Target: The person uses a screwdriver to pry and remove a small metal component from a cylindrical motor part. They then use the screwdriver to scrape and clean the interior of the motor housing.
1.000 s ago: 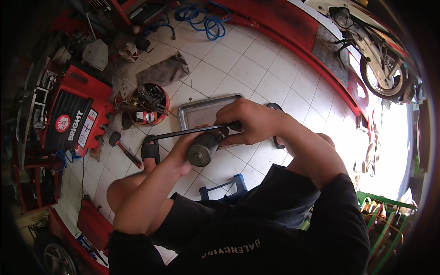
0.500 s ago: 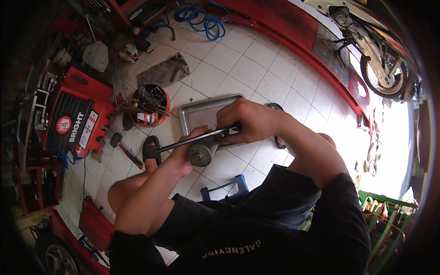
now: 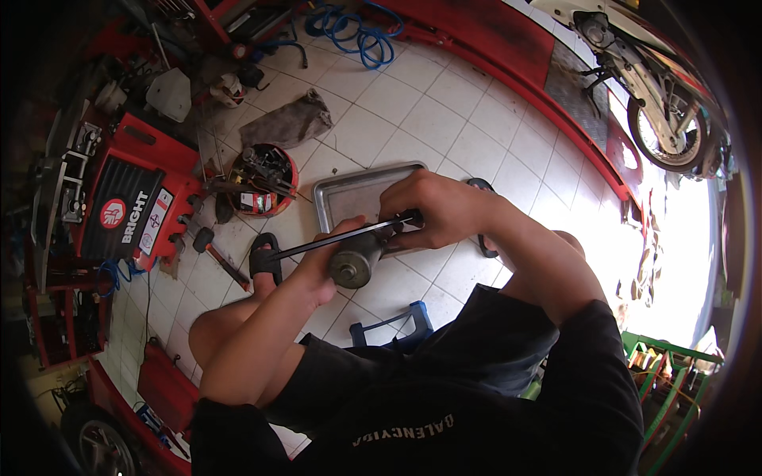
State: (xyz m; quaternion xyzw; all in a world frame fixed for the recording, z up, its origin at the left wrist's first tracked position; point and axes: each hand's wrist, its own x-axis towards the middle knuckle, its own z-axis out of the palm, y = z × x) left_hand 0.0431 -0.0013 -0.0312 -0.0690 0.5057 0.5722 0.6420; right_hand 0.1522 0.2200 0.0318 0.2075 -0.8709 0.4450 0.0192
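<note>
L hand (image 3: 320, 270) gripping metal cyl. (image 3: 352, 268) over tile flr (image 3: 405, 127), fingers part hidden; R hand (image 3: 432, 205) pinching dark rod (image 3: 341, 238) nr its end, fingers narrow, rod crossing over L hand. Tray (image 3: 321, 202) lying below, red tub (image 3: 294, 172) sitting to its L; blue hose (image 3: 367, 49) coiling beyond.

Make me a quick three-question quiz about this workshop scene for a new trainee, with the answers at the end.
1. Multiple choice: What is the left hand holding? A) metal tray B) cylindrical metal part C) coiled hose
2. True or false: A hammer lies on the tiled floor.
3. Short answer: What does the right hand hold?
Key: 1. B; 2. True; 3. A long, thin tool.
</note>
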